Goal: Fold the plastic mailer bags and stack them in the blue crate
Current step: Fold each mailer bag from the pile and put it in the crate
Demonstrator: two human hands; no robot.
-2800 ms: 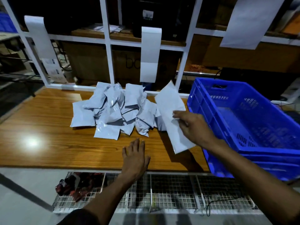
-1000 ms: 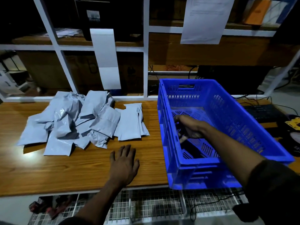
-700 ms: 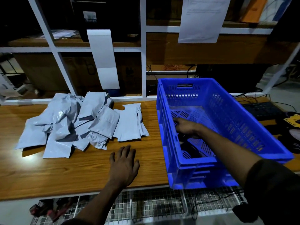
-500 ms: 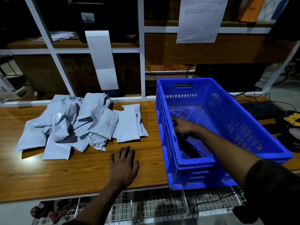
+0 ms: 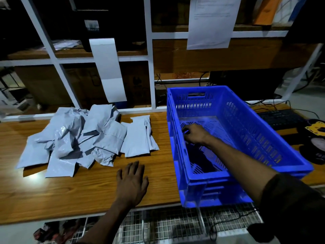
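right hand (image 5: 192, 133) low inside blue crate (image 5: 246, 124), grip unclear | left hand (image 5: 131, 182) flat on table (image 5: 52, 194) | mailer pile (image 5: 79, 136) largely unfolded, task barely begun

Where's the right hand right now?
In the head view, the right hand is down inside the blue crate, near its left wall, right of the mailer pile.
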